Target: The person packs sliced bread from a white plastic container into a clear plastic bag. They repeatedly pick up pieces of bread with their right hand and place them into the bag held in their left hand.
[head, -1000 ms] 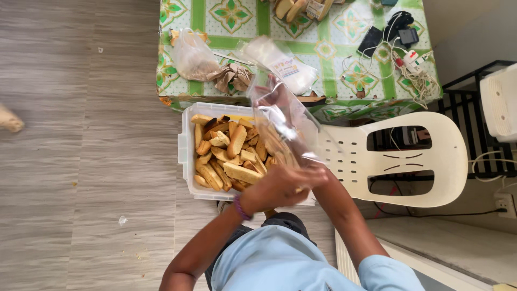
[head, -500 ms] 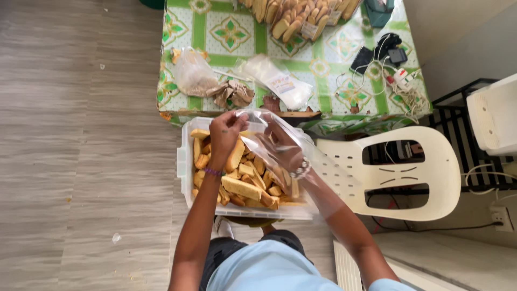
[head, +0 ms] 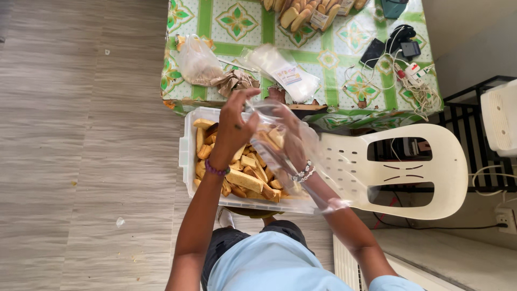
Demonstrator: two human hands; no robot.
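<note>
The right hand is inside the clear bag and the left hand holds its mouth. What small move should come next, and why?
Probably lower the clear plastic bag toward the white tub and let go of the pieces. The right hand is inside the bag with toasted bread sticks showing through the plastic, and the left hand grips the bag's mouth, directly above the tub.

A white plastic chair [head: 398, 172] stands beside the green-patterned table [head: 328, 54].

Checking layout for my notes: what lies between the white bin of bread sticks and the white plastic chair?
In the head view, the clear plastic bag and the right hand inside it lie between the bin and the chair.
</note>
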